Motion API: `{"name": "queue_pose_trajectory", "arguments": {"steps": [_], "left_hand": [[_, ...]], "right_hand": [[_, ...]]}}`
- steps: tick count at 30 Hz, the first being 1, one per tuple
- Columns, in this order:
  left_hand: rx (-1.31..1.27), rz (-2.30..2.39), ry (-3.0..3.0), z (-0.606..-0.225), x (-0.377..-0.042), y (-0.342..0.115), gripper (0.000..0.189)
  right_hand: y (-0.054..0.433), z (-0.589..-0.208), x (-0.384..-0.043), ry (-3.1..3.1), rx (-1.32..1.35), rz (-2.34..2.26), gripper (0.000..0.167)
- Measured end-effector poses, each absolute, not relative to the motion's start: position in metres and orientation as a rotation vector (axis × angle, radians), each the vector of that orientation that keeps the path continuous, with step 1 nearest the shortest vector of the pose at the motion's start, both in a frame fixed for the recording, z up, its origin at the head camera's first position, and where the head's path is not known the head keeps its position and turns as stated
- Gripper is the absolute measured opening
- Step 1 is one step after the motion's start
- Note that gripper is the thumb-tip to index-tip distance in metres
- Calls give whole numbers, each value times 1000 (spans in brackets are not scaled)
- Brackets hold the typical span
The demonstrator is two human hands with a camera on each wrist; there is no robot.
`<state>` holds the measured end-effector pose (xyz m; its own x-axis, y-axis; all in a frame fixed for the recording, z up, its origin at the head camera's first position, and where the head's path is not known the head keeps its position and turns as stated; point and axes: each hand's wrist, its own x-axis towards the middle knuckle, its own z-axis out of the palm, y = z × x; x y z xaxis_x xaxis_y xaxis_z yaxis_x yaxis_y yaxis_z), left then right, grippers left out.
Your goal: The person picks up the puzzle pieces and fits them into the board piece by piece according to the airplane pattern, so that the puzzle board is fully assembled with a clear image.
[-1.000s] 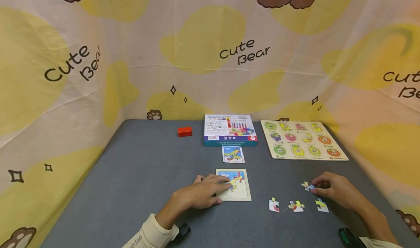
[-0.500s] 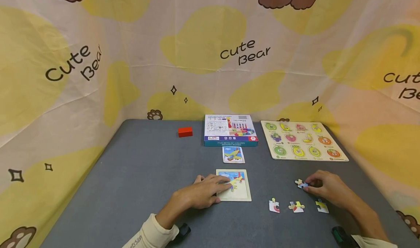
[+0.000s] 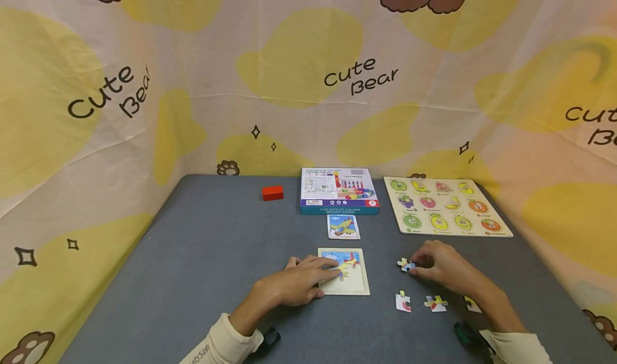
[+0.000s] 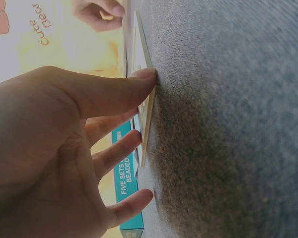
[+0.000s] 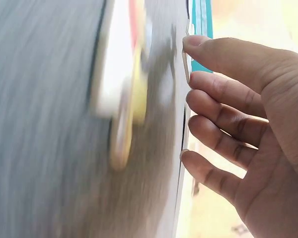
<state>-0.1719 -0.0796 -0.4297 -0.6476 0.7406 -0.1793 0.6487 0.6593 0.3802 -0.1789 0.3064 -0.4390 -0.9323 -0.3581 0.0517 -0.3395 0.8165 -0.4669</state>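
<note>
My right hand [image 3: 448, 267] pinches a jigsaw piece [image 3: 404, 264] between thumb and fingertips, to the right of the puzzle tray. In the right wrist view that piece shows edge-on as a thin sliver [image 5: 186, 64]. The square puzzle tray [image 3: 358, 287] holds part of an airplane picture against blue sky, with bare wood in its lower part. My left hand [image 3: 291, 285] rests on its left side, fingers stretched over the picture and thumb at the near edge. Loose pieces lie to the tray's right: one white and red [image 3: 403, 303], one yellow [image 3: 436, 303], another partly behind my right wrist [image 3: 472, 304].
Beyond the tray lies a small airplane picture card [image 3: 343, 227], right before a purple and teal box [image 3: 339, 211]. A fruit board [image 3: 448, 207] lies at the back right, and a red block [image 3: 272, 193] sits at the back left. Printed cloth walls [image 3: 289, 85] surround the grey table.
My right hand has carried the jigsaw piece leftward, closer to the tray. Its wrist now partly covers the rightmost loose piece. The left hand stays on the tray.
</note>
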Motion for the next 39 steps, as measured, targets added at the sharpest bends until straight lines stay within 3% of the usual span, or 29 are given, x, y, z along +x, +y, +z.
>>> {"name": "queue_pose_trajectory", "arguments": {"steps": [17,39], "left_hand": [[1106,387,2569,-432,-172,-80,59],[1128,382,2582,-433,-173,-80,58]], "right_hand": [[232,-433,-189,2913,-689,-603,18],[196,-435,-192,2887,-834,-566,18]]}}
